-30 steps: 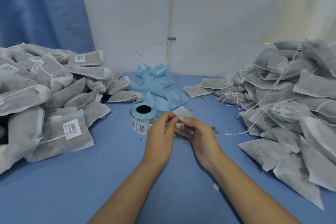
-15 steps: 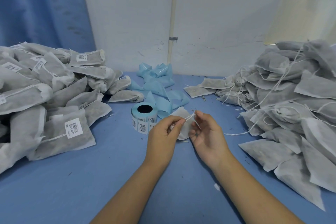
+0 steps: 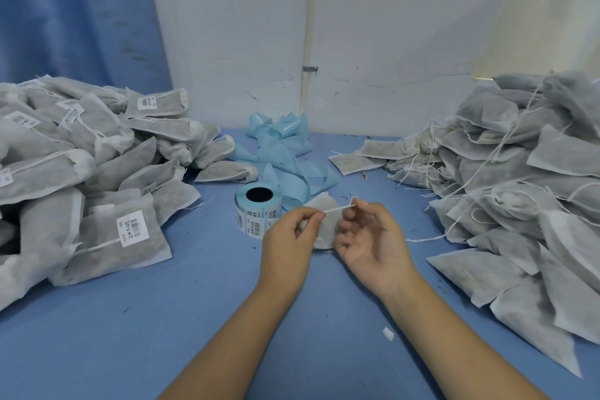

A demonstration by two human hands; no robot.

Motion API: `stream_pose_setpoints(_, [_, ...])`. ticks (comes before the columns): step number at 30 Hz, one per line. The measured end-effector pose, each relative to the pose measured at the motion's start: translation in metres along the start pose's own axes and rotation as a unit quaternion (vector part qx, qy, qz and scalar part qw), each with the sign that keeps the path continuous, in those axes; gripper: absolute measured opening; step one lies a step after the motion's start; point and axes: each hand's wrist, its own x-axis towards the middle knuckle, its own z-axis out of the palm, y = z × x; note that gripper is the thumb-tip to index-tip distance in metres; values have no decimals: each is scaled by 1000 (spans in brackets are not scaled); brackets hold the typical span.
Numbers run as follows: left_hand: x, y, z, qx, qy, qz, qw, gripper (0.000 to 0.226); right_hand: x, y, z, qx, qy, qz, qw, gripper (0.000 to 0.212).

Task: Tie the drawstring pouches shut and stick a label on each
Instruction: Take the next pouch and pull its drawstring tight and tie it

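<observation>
Pinching the drawstring [image 3: 339, 206] from both ends, the hands hold it taut across the pouch [image 3: 327, 227], which sits between them near the table [image 3: 194, 302] middle. The left hand [image 3: 289, 243] has its fingers [image 3: 310, 216] curled, thumb and forefinger nipping one end. The right hand [image 3: 373, 247] nips the other end at its fingertips [image 3: 358, 204], its other fingers loosely bent. The label roll [image 3: 258, 211] stands just left of the hands. Labelled pouches [image 3: 107, 172] are heaped at left and unlabelled ones [image 3: 519, 191] at right, with a loose backing strip [image 3: 285, 156] behind the roll.
</observation>
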Motion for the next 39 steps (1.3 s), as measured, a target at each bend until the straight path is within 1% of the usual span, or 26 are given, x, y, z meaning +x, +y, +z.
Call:
stream_pose_setpoints(2, [3,2,-2,-25,38,-2,999,11,-3,-1,0,-30,-54,69,996,5])
stream_pose_setpoints(4, [4,5,-3,-43,62,7,997,13,-6,1,0,-77,-114,130,982,15])
stream_pose_setpoints(6, [3,7,-3,-43,67,21,997,13,-7,3,0,-107,-166,178,964,23])
stream_pose_setpoints(8, [2,6,-1,-32,62,32,997,11,-8,3,0,-132,-193,204,951,28])
stream_pose_setpoints(9, [2,5,0,-25,60,36,997,11,-8,2,0,-139,-197,204,949,28])
stream_pose_setpoints(11, [2,2,0,-11,56,38,998,10,-6,1,1,-134,-188,177,957,24])
stream_pose_setpoints(15, [3,-3,-2,4,63,39,997,11,-2,1,2,-53,-107,55,991,14])
stream_pose_setpoints(18, [5,-4,-2,17,69,44,996,10,1,-1,1,20,-61,-17,998,7])
stream_pose_setpoints(20, [4,-5,-2,24,63,47,997,11,1,-2,0,49,-48,-43,997,5])
stream_pose_setpoints(25, [5,-4,-2,21,69,36,997,10,1,1,0,44,-59,-43,996,6])
stream_pose_setpoints(27, [5,-2,-3,18,55,27,998,10,0,1,1,42,-70,-32,996,7])
stream_pose_setpoints(29, [5,0,-4,37,36,27,998,21,-1,0,0,42,-83,-18,995,9])
stream_pose_setpoints(30, [5,0,-4,62,30,35,997,27,-2,0,1,42,-94,-12,995,11])
stream_pose_setpoints(32, [6,0,-3,137,23,56,989,36,-4,0,2,43,-122,1,992,25])
stream_pose_setpoints(34, [5,-1,-3,221,24,57,973,37,-5,1,3,45,-146,11,988,36])
stream_pose_setpoints(37, [6,0,-8,337,49,104,935,24,-7,0,4,50,-168,21,984,38])
stream_pose_setpoints(38, [8,1,-10,350,64,123,927,19,-7,0,4,50,-172,24,984,38])
stream_pose_setpoints(39, [10,2,-12,340,81,131,928,14,-7,-1,4,50,-175,24,983,38])
